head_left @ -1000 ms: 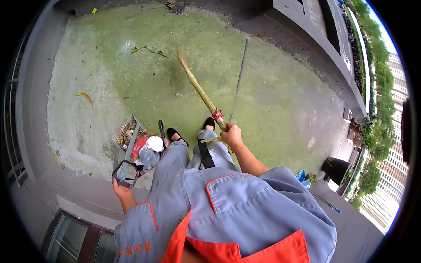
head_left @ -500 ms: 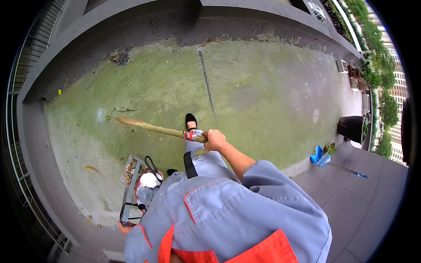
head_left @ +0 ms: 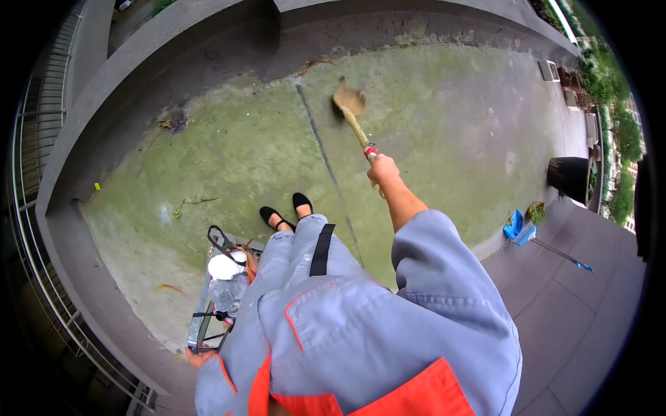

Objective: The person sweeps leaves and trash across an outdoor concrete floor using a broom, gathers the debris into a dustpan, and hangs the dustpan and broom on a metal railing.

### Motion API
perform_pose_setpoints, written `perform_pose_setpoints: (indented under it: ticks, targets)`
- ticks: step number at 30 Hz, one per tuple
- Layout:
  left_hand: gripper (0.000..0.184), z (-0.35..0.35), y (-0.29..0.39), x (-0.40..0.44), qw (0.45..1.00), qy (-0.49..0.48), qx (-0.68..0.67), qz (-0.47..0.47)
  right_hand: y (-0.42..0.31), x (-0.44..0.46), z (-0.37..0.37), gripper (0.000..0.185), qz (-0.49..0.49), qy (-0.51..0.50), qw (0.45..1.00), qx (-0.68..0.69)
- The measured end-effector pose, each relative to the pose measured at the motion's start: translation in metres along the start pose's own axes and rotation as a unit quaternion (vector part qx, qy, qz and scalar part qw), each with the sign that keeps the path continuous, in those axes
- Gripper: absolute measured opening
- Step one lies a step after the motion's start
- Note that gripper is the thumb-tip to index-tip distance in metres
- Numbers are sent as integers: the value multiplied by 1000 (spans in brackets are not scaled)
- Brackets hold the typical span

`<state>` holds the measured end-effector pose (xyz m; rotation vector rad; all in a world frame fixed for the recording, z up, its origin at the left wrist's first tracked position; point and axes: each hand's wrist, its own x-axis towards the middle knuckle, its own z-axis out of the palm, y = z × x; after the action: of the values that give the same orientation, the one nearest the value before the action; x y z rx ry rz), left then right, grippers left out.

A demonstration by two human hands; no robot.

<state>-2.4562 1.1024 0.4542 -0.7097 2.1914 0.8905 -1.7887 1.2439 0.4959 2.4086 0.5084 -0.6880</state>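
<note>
Holds the broom (head_left: 359, 130) in the right hand (head_left: 383, 170), with fingers wrapped firmly round its handle on the near side of a red band (head_left: 370, 150). Aims the blurred bristles (head_left: 349, 99) away from the body, over green floor (head_left: 444, 125) to the right of the groove (head_left: 322, 139), near that groove's far end; cannot tell whether pressing them to the ground. Reaches with the left hand (head_left: 198, 357) to the near end of a pan (head_left: 200, 315), well left of the groove; cannot tell, with the sleeve (head_left: 215, 381) over part of that hand, whether pinching the frame or merely supporting it. Carries a white bundle (head_left: 225, 265) in the pan, beside a clear bag (head_left: 227, 295). Stands in black shoes (head_left: 302, 202), near the groove on its left. Shows, farther left of the groove, a twig (head_left: 198, 202), a curled leaf (head_left: 168, 288) and, farthest out, a yellow scrap (head_left: 98, 186). Shows too, well right of the groove, a blue dustpan (head_left: 512, 225) just beside a plant (head_left: 535, 213), with a dark pot (head_left: 565, 178) near both.
</note>
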Motion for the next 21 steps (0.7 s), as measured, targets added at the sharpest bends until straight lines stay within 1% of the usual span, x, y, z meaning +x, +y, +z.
perform_pose_setpoints:
  ticks: [1, 2, 3, 4, 5, 7, 8, 9, 11, 13, 15, 16, 18, 19, 21]
  targets:
    - [29, 8, -3, 0, 1000, -4, 1, -1, -7, -8, 8, 22, -74, -1, 996, -42]
    - [30, 15, -6, -7, 1000, -10, -19, 8, -13, -17, -6, 23, -124, -30, 988, -84]
    - [31, 27, -10, 1, 999, -20, -39, 20, -18, -25, -6, 25, -179, -23, 979, -96]
    - [33, 39, -11, 5, 998, -33, -52, -17, -20, -29, -14, 26, -213, -39, 970, -109]
    - [33, 54, -15, 6, 998, -37, -56, -18, -23, -38, -22, 28, -244, -43, 963, -101]
    - [33, 90, -16, -7, 997, -19, -43, -58, -19, -53, -44, 33, -272, -55, 957, -87]
    - [33, 101, -17, 1, 994, -58, -17, -86, -15, -65, -56, 35, -260, -41, 962, -68]
    - [34, 113, -18, -11, 994, -50, -22, -98, -7, -74, -70, 37, -254, -26, 966, -52]
    - [36, 136, -20, -35, 991, -34, -31, -122, 19, -76, -91, 40, -193, 28, 981, -8]
    - [38, 139, -25, -36, 993, -75, -7, -89, 48, -58, -107, 40, -94, 66, 992, 50]
    - [39, 143, -24, -36, 992, -116, 28, -51, 64, -21, -123, 35, -12, 73, 996, 58]
    - [40, 145, -25, -40, 989, -136, 43, -31, 72, 2, -131, 35, -13, 70, 996, 61]
    - [39, 158, -14, -51, 986, -92, -6, -137, 68, 60, -150, 28, 106, 96, 987, 75]
    - [39, 156, -10, -73, 988, -85, -10, -132, 64, 82, -154, 28, 99, 90, 988, 75]
    - [36, 160, -10, -128, 994, -62, -47, -73, 53, 126, -164, 24, 129, 135, 977, 105]
